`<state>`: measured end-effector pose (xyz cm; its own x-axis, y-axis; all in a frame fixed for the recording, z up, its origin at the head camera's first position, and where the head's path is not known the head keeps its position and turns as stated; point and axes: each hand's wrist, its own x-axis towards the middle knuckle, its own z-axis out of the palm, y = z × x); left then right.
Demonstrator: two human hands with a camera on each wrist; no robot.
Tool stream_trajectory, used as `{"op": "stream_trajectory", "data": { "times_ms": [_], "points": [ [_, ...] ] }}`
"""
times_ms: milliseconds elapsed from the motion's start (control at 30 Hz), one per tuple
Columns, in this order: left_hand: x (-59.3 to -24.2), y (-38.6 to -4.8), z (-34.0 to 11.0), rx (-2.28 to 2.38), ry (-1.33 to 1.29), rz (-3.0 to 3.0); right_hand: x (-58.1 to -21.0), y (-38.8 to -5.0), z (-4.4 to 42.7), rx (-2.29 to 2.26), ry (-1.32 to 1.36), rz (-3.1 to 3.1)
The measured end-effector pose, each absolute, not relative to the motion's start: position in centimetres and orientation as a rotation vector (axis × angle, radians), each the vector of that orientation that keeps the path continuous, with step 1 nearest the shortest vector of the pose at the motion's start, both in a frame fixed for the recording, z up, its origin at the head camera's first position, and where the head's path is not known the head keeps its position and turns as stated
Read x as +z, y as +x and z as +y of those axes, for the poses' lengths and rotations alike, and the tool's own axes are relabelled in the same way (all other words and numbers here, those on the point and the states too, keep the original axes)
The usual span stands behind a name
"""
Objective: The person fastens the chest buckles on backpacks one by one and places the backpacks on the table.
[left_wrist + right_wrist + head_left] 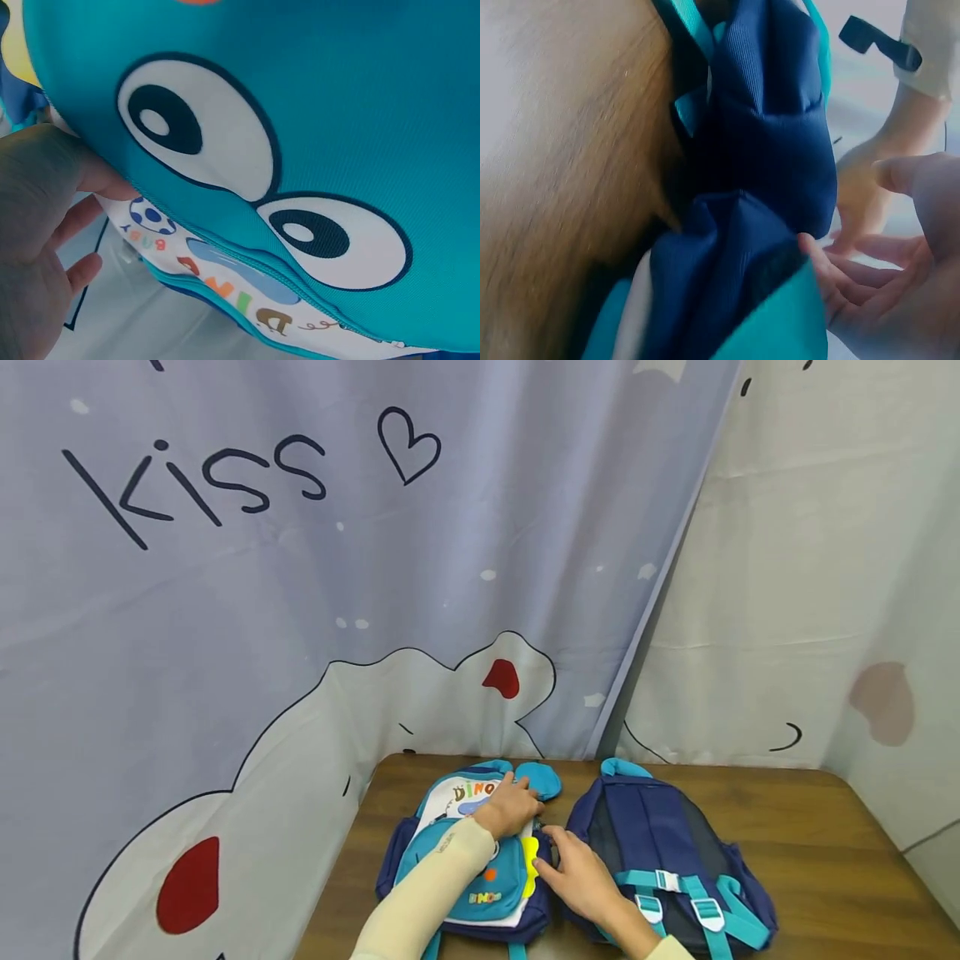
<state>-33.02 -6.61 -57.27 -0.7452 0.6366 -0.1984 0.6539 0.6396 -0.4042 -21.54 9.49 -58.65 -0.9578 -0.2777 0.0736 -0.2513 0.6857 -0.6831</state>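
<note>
A dinosaur backpack (483, 868) lies face up on the table. Its teal front pocket (337, 112) carries printed eyes. Over the upper right of this backpack is my left hand (512, 807); in the left wrist view its thumb touches the pocket's edge, fingers loosely bent with nothing seen between them. My right hand (581, 877) is between the two backpacks, fingers spread loosely, its fingertips close to the dinosaur backpack's navy side (772, 157). Beside it, a second navy backpack (660, 835) shows its strap side. Whether the right fingertips touch fabric is unclear.
A teal round piece (542, 781) is at the dinosaur backpack's top right corner. Teal straps with white buckles (707, 912) lie across the second backpack. The wooden table (832, 860) meets a printed curtain (480, 527) along its back edge.
</note>
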Motion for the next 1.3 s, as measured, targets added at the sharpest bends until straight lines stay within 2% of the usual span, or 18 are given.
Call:
{"op": "stream_trajectory", "data": {
  "times_ms": [267,500,933,1300],
  "points": [
    [-58.3,-33.9,-6.3,-0.909,1.104,2.764,-58.9,-22.0,7.7,-1.198,-0.251,2.761],
    [-59.8,-33.9,-6.4,-1.040,1.079,2.753,-60.1,-21.9,6.1,-1.218,-0.243,2.619],
    [-59.8,-34.8,-5.6,-1.171,1.090,2.759,-61.2,-23.2,5.5,-1.274,-0.132,2.614],
    [-58.8,-34.7,-7.0,-0.826,1.042,2.904,-60.8,-23.0,5.4,-1.377,-0.114,2.553]
  ]
}}
